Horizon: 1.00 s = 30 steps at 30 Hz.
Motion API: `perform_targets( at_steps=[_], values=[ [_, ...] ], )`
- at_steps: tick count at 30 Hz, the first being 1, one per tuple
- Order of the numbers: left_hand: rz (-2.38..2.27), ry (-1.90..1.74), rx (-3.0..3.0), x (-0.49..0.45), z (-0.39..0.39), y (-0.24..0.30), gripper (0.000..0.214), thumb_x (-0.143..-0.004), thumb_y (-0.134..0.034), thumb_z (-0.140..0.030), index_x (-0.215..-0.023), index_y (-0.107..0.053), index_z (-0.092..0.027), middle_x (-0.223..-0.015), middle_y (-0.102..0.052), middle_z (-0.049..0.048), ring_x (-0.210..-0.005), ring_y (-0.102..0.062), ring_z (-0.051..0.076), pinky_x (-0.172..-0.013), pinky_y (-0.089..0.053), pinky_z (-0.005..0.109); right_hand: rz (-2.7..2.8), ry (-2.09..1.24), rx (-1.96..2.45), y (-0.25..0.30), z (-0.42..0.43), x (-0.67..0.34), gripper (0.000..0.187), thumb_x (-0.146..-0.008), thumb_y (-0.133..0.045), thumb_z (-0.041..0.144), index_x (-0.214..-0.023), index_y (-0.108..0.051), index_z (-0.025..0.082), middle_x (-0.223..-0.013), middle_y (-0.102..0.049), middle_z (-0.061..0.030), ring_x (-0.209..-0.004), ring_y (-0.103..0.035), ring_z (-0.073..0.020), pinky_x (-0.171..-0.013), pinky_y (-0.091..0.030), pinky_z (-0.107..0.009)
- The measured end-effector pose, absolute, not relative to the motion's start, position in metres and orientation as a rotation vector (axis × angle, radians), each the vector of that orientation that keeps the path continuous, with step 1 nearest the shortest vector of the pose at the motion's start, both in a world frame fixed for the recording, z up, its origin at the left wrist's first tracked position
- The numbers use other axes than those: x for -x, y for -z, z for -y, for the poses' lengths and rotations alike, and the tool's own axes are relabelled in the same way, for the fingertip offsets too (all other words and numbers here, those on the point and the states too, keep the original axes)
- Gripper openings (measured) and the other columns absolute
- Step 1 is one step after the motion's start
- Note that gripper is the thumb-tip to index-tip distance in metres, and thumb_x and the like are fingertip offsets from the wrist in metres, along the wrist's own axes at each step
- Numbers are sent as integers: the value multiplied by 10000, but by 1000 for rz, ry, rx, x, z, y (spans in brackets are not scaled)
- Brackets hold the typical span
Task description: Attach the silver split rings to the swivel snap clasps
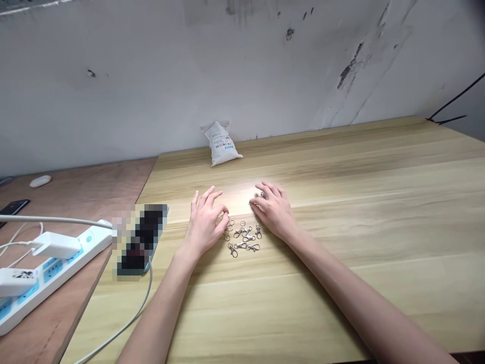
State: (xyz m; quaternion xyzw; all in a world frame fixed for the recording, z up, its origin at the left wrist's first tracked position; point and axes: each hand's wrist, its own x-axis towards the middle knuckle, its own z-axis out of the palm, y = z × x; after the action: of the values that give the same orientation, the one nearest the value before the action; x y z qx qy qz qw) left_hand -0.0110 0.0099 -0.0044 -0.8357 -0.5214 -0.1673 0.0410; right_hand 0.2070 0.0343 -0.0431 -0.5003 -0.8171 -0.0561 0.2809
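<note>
A loose group of silver swivel clasps (249,237) lies on the wooden table between my hands, with several small metal split rings (231,226) at its left side. My left hand (205,222) is over those rings, thumb and index finger pinched together while the other fingers stretch out. Whatever the pinch holds is too small to make out. Just beyond the clasps, my right hand (273,210) has its fingers curled round a small shiny metal piece (262,195), which looks like another swivel clasp, partly hidden by the fingers.
A white plastic packet (223,145) with a printed label stands near the wall. To the left lie a phone (141,240), blurred out, with a cable, and a white power strip (56,273) with chargers. A white oval object (40,181) and another phone (14,208) are farther left.
</note>
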Motion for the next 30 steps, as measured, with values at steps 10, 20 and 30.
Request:
perform_targets(
  at_steps=[10, 20, 30],
  values=[
    [1594, 540, 2600, 8, -9, 4, 161, -902, -509, -244, -850, -658, -216, -1337, -568, 90, -1391, -375, 285, -1159, -258, 580, 2178, 128, 1411, 40, -32, -210, 156, -919, -569, 270, -869, -706, 212, -1199, -642, -95, -1212, -504, -295, -1079, -303, -539],
    [1576, 577, 2685, 3, -6, 6, 149, -888, -513, -217, -859, -660, -223, -1328, -576, 76, -1390, -374, 288, -1151, -278, 577, 2193, -99, 1353, 45, -28, -205, 113, -811, -569, 133, -832, -638, 220, -1130, -627, -85, -1268, -465, -290, -1109, -271, -566],
    [1534, 561, 2735, -2, -3, 7, 153, -901, -509, -219, -855, -654, -219, -1329, -577, 69, -1393, -371, 272, -1160, -275, 548, 2252, -60, 1309, 36, -22, -205, 96, -890, -568, 229, -916, -660, 229, -1081, -637, -78, -1217, -487, -281, -1099, -273, -547]
  ],
)
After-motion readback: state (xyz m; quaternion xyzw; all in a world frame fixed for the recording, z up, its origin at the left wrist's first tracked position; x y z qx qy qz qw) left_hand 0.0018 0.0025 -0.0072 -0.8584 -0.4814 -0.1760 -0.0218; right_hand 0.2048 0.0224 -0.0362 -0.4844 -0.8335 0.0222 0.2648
